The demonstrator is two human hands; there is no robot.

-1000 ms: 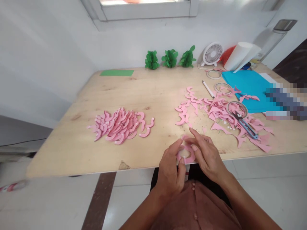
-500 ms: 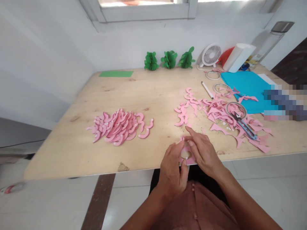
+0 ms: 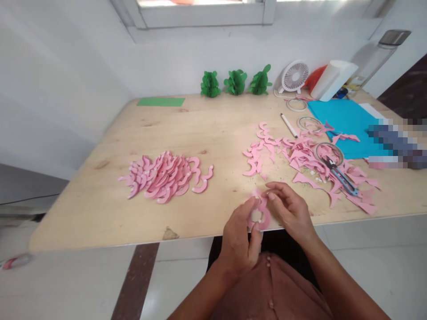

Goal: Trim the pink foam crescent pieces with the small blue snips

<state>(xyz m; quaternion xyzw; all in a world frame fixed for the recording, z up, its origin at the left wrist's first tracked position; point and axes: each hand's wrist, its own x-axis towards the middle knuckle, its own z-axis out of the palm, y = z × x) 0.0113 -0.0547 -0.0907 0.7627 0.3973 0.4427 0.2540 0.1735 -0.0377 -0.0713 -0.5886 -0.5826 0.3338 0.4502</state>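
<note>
A curved pink paper cut-out [image 3: 266, 218] with a rounded opening lies at the near edge of a pale wooden bench [image 3: 110, 213], right of centre, between a person's two bare hands. The left hand [image 3: 235, 233] grips it from the left, fingers on its far part and thumb at its near edge. The right hand [image 3: 293, 211] has just drawn back slightly to the right, thumb and forefinger close together beside the cut-out's far end; whether they pinch anything is too small to tell. More of the pink curve now shows, and the left hand appears to be doing most of the steadying.

To the left lies a heaped pile of pink paper arcs [image 3: 168, 180], many with whitish tips. Just beyond the hands are loose pink crescents [image 3: 250, 171], and to the right a tangle of pink scraps [image 3: 302, 155], with blue-handled snips [image 3: 345, 180] resting on top. Farther back are a white pen [image 3: 288, 126] and blue sheets [image 3: 353, 115]. Along the far wall stand three green paper figures [image 3: 210, 85] and a small white fan [image 3: 295, 76].
</note>
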